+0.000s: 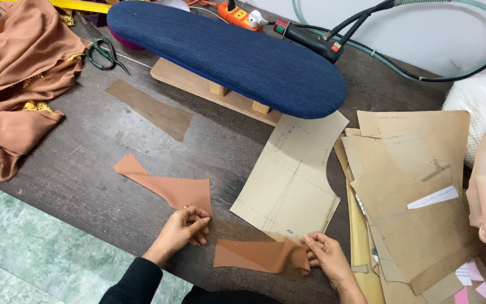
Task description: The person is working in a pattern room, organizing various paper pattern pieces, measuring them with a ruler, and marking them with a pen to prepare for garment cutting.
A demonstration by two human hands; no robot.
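Note:
My left hand (184,228) pinches the near corner of a rust-brown cut fabric piece (164,183) that lies flat on the dark table (85,163). My right hand (327,256) grips the right end of a second, semi-sheer brown piece (254,255) near the table's front edge. A tan paper pattern piece (296,174) lies between and beyond the two hands, its near corner close to my right fingers.
A blue padded sleeve board (226,50) on a wooden base stands at the back. Brown satin cloth (18,73) is heaped at left, with scissors (105,53) nearby. A stack of paper patterns (412,186) fills the right. An iron (310,36) with hoses lies behind.

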